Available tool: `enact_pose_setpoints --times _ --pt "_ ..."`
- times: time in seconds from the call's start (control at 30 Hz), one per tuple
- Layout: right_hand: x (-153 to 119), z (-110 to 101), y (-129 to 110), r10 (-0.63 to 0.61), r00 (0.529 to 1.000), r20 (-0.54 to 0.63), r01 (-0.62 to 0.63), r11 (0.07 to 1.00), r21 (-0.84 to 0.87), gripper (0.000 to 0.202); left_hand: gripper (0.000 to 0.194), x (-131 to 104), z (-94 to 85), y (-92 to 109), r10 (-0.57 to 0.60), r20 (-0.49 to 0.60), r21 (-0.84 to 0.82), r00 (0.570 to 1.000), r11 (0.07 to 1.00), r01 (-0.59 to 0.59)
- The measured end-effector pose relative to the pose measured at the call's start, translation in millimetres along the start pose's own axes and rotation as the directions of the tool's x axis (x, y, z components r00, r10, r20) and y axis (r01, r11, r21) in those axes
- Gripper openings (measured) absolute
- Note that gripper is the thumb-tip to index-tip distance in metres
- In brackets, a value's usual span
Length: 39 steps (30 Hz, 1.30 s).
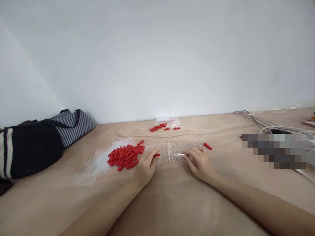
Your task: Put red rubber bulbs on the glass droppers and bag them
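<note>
My left hand is closed on a red rubber bulb, whose end shows past the fingertips. Between thumb and fingers my right hand pinches a thin clear tube, perhaps more than one, pointing left toward the bulb. The tube and bulb are apart. Beneath both hands lies a row of clear thin tubes, side by side on the wooden table. A heap of red bulbs lies left of my left hand, partly on clear plastic bags.
One red bulb lies alone to the right. Farther back are several red-ended pieces and thin tubes by a plastic bag. A striped and black bag stands left. Cables and a blurred-out object lie right.
</note>
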State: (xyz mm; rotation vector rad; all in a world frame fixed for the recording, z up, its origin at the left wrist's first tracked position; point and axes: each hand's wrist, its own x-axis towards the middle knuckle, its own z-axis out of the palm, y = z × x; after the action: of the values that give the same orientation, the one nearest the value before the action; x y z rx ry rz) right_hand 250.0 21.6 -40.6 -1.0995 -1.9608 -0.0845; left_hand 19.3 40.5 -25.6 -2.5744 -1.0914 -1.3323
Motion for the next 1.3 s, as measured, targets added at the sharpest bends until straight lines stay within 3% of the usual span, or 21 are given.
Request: enact_pose_setpoints --times 0.17,0.57,1.03,1.3 --pt "3 9 -14 -0.031 0.999 0.008 0.031 0.999 0.025 0.017 0.020 1 3.1 8 -0.053 0.078 -0.081 0.996 0.995 0.059" --pt "1 7 -10 -0.042 0.996 0.075 0.036 0.996 0.082 0.022 0.012 4 1.4 10 -0.103 0.145 -0.143 0.984 0.982 0.123" --pt "2 9 -11 -0.055 0.993 0.100 0.048 0.996 0.074 0.022 0.016 6 5.1 19 -0.135 0.208 -0.158 0.969 0.973 0.169" --pt "1 11 -10 -0.059 0.996 0.071 0.053 0.995 0.081 0.022 0.016 7 8.7 21 -0.264 0.210 -0.207 0.941 0.929 0.307"
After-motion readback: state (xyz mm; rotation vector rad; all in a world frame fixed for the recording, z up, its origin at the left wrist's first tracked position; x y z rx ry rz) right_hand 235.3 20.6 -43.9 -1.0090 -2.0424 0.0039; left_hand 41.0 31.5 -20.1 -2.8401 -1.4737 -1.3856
